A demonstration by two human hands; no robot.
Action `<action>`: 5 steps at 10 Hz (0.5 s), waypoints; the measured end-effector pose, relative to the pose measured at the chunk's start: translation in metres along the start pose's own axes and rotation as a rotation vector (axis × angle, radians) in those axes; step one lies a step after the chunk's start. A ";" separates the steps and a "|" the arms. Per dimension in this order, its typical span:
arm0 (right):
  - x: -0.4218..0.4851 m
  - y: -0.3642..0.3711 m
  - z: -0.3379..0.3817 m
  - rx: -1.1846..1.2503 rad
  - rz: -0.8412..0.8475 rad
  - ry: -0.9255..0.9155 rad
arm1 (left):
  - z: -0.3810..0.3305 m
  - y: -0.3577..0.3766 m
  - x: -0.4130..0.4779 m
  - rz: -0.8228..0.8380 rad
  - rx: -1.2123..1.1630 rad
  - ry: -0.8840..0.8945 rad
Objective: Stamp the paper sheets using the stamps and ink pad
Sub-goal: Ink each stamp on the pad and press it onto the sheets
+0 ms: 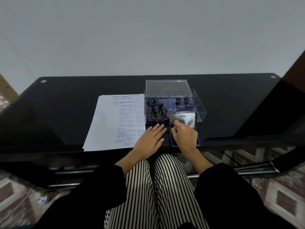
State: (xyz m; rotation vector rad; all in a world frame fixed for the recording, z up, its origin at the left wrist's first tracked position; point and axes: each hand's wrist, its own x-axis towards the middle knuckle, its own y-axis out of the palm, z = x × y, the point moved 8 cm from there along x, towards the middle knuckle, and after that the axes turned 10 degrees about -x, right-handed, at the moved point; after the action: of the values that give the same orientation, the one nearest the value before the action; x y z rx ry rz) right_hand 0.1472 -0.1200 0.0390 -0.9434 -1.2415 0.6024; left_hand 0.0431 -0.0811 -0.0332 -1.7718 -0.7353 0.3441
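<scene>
While the right hand (184, 135) is sitting over the ink pad (185, 142), its fingers are pinching the near edge of the pad's silver lid (183, 120), which is standing tilted up off the blue base. Judging from the pose, it's either opening or closing the lid; can't tell which. Most of the inked surface is hidden under that hand.

Left hand (151, 140) is lying flat just left of the ink pad, fingers spread and straight, holding nothing. Its palm is resting on the black table (66, 113) at the near-right corner of the paper sheets (107, 129), fingertips pointing at the stamp box. It's likely bracing there, maybe keeping the stack from sliding.

The paper sheets are lying as a stack left of the ink pad, apart from it. The top sheet is already carrying lots of blue impressions along the side nearer the pad: SAMPLE, AIR MAIL, FRAGILE, AMENDED. Its far-left side is blank.

The stamps (156, 111) are all standing in the clear box (175, 106) directly behind the ink pad: five in the left compartment, two in the right. A clear lid (168, 88) is resting on the box's back half. No stamp is in either hand.

Layout looks sensible: pad between the person and the box, paper beside it, so it's a short stamp-to-ink-to-sheet path.

Next move depends on lid direction.
</scene>
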 end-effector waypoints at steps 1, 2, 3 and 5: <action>0.005 -0.001 0.001 -0.012 -0.020 0.004 | 0.001 0.001 0.000 0.001 -0.001 -0.003; 0.008 0.000 0.001 -0.010 -0.043 0.010 | 0.001 0.001 0.001 -0.001 0.003 0.001; 0.007 0.000 0.002 0.007 -0.073 0.001 | 0.000 0.000 0.001 -0.008 0.008 0.005; -0.007 0.002 0.001 0.016 -0.096 -0.024 | 0.000 0.000 0.000 -0.005 0.008 0.004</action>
State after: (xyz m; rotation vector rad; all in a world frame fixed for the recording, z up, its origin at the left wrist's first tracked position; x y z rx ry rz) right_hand 0.1448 -0.1243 0.0340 -0.8610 -1.2937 0.5484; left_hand 0.0434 -0.0809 -0.0334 -1.7628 -0.7341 0.3392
